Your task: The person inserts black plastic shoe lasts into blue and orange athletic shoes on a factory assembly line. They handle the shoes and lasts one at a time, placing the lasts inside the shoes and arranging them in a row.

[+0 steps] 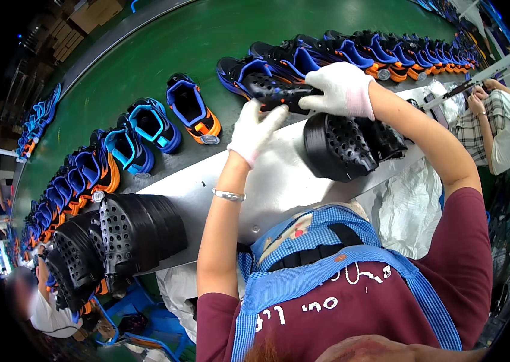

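Both my hands wear white gloves. My right hand (340, 89) grips a black perforated insole (274, 90) above a blue, black and orange shoe (249, 71) on the green conveyor belt (164, 48). My left hand (256, 129) has its fingers spread and touches the near end of the same insole. A stack of black perforated insoles (342, 148) lies on the metal ledge (273, 187) just below my right forearm.
A long row of blue and orange shoes (146, 127) runs along the belt from far left to far right. Another stack of black insoles (122, 238) sits at the ledge's left end. Other people work at the right (496, 130) and lower left (38, 301). White bags (409, 208) hang below the ledge.
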`<state>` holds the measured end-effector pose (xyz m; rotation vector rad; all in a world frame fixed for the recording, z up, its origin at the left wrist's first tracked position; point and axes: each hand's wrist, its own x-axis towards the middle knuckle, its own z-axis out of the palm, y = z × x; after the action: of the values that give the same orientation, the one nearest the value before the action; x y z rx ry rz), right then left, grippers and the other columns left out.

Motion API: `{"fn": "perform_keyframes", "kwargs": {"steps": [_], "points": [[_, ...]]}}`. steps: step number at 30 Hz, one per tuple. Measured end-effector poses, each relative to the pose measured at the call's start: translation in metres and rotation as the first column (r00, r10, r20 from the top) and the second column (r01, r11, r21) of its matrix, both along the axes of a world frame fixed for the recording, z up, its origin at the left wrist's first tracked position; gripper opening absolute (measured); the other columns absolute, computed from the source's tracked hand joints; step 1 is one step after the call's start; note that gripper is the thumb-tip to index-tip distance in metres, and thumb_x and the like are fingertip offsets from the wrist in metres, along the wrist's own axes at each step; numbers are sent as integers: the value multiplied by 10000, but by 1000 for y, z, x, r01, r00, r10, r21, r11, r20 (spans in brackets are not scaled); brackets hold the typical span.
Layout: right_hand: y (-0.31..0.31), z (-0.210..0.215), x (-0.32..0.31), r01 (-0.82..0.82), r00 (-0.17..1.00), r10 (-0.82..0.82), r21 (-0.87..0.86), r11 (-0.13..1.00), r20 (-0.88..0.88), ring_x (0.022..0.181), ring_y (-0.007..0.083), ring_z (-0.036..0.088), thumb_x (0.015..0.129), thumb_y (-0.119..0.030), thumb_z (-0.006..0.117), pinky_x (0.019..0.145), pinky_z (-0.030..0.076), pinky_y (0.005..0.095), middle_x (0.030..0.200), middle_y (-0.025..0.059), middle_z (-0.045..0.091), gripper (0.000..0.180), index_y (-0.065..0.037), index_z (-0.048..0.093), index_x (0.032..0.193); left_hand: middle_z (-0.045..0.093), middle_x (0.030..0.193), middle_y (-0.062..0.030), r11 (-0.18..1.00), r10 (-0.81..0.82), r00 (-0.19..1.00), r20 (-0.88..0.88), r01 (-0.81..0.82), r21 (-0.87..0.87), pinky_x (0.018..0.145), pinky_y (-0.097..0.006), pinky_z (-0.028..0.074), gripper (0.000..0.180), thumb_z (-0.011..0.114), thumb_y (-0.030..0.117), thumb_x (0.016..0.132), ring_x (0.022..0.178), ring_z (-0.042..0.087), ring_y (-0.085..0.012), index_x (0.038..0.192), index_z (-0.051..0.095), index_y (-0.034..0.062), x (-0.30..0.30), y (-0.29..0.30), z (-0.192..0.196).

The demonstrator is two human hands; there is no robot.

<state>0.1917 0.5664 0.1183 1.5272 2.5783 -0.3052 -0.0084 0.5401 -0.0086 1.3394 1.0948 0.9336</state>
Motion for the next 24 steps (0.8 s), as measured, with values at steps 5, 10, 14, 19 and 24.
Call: {"fn": "perform_keyframes", "kwargs": {"steps": [5,10,14,19,24], "points": [[49,1,-19,-60,989,73,-106,993,130,721,381,645,789,-430,599,698,521,427,742,231,647,458,22,675,802,529,1192,-212,903,82,927,-366,86,421,961,-442,450,495,693,294,789,1115,529,-398,1173,534,26,3,15,-32],[102,-9,-48,-79,958,132,-207,975,256,756,354,662,748,-421,616,709,529,403,789,216,675,467,14,709,889,573,1208,-176,886,182,853,-488,73,457,945,-422,462,450,666,216,799,1090,560,-376,1208,572,55,9,22,-39],[120,-30,-76,-95,947,152,-206,974,282,807,361,666,770,-378,585,743,533,415,842,216,685,421,-3,715,909,579,1199,-165,885,217,843,-492,42,463,942,-422,464,426,666,217,799,1087,561,-371,1184,587,52,11,27,-43],[96,-71,-95,-163,915,199,-130,978,352,851,325,692,819,-282,602,763,549,415,904,162,713,287,-47,743,906,583,1197,-179,955,53,816,-575,126,268,903,-430,490,377,663,231,816,1046,573,-385,1128,604,28,8,37,-39],[101,-118,-97,-146,980,141,24,989,142,1027,323,663,931,-223,461,871,525,403,1156,196,654,356,-30,644,1167,682,970,-227,977,-160,724,-671,213,-4,822,-420,506,474,642,462,842,929,642,-382,983,690,12,8,59,-41]]}}
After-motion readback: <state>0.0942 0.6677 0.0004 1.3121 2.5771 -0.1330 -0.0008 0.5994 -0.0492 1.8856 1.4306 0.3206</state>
